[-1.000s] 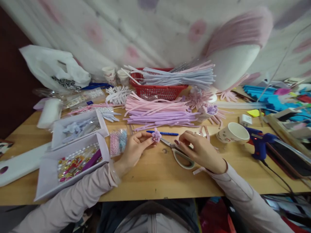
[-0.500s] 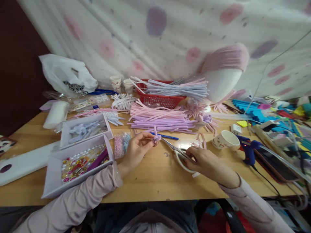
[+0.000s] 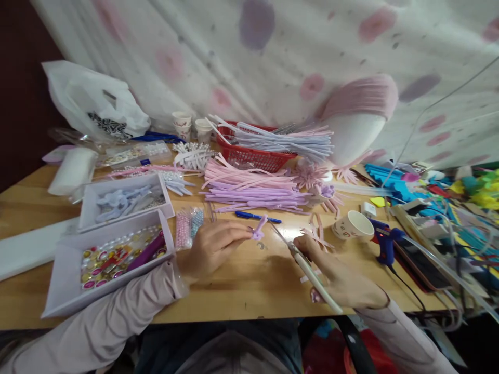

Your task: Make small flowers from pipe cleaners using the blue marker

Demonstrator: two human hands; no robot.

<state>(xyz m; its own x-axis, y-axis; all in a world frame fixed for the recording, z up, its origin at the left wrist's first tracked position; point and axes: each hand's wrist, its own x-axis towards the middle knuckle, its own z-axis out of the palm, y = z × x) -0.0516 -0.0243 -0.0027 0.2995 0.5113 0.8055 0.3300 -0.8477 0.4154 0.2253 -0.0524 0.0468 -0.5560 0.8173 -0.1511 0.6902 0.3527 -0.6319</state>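
Pinched between the fingertips of my left hand [image 3: 214, 245] is a small looped piece of purple pipe cleaner [image 3: 259, 228], held a little above the table with one end sticking up. My right hand [image 3: 337, 272] is closed around pale-handled scissors [image 3: 310, 272]. Their blades point up and left, close to the purple piece but apart from it. Behind the two hands lies a blue pen [image 3: 257, 216]. Cut pink strips [image 3: 316, 234] rest beyond my right hand, and small bead packets [image 3: 183, 229] sit beside my left.
Bundles of pink [image 3: 245, 175] and purple pipe cleaners [image 3: 253, 197] lie at the back before a red basket [image 3: 249, 157]. On the left stand a box of gems [image 3: 62, 275] and another box [image 3: 88, 205]. A paper cup [image 3: 354, 226] and a blue glue gun [image 3: 385, 244] are on the right.
The scissors have drawn back from the purple piece and swung round in my right hand, so their handles now point toward me. My left hand still grips the piece. The view has shifted slightly.
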